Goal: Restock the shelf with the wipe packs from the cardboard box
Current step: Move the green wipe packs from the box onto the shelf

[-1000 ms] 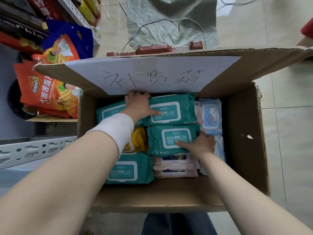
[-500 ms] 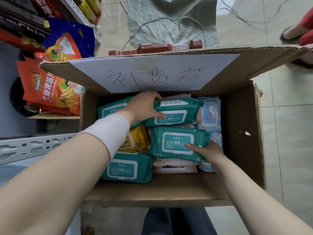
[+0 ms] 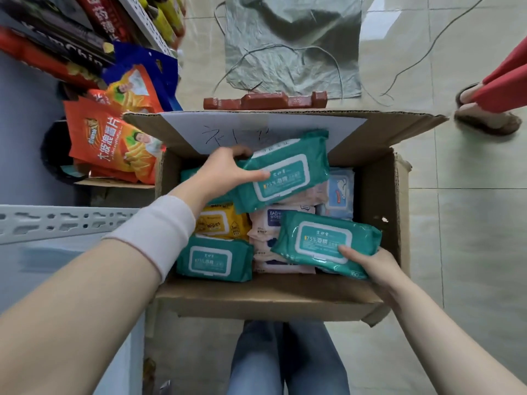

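Left hand: grip clamped on one teal wipe pack, held tilted over the cardboard box. Right hand: grip clamped on a second teal pack at the box's right side. A third teal pack lies inside

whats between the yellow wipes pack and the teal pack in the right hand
In the head view, a stack of pale baby wipes packs lies between the yellow wipes pack and the teal pack held by the right hand.

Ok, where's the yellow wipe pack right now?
Head view: the yellow wipe pack lies in the brown cardboard box, left half, just beyond the flat teal wipe pack, beside the white baby-wipes pack.
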{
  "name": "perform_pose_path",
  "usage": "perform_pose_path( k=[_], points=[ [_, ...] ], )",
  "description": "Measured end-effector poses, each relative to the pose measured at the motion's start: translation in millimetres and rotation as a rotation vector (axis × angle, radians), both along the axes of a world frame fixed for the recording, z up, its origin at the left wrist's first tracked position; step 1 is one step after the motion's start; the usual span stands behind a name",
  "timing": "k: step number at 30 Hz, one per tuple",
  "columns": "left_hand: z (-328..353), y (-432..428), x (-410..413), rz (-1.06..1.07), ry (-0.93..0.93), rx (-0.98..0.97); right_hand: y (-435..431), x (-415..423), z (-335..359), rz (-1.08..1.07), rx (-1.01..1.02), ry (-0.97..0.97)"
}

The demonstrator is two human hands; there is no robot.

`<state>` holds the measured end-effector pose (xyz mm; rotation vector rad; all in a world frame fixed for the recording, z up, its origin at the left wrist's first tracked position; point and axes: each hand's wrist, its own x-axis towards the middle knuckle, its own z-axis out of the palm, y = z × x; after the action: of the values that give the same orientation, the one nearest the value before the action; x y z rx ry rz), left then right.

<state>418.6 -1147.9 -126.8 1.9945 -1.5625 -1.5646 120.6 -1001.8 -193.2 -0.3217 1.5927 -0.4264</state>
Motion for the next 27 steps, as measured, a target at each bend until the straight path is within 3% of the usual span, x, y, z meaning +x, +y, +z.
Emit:
perform_pose_path(
  k=[6, 12, 22, 27],
  points=[
    [63, 64, 30, 0.186, 0.155, 0.014, 24, -9, 53, 0.083, -0.024, -0.051],
    [154, 152, 60, 0.378, 0.159, -0.108, 53, -4, 124, 0.169, -0.13, -0.145],
    [315, 345, 68, 0.734, -0.047, -0.485, 82, 18, 247, 0.527, -0.265, -0.34],
    [398, 432, 91, 0.905, 0.001, -0.699, 101, 63, 316, 0.629, -0.379, -0.427]
  ],
)
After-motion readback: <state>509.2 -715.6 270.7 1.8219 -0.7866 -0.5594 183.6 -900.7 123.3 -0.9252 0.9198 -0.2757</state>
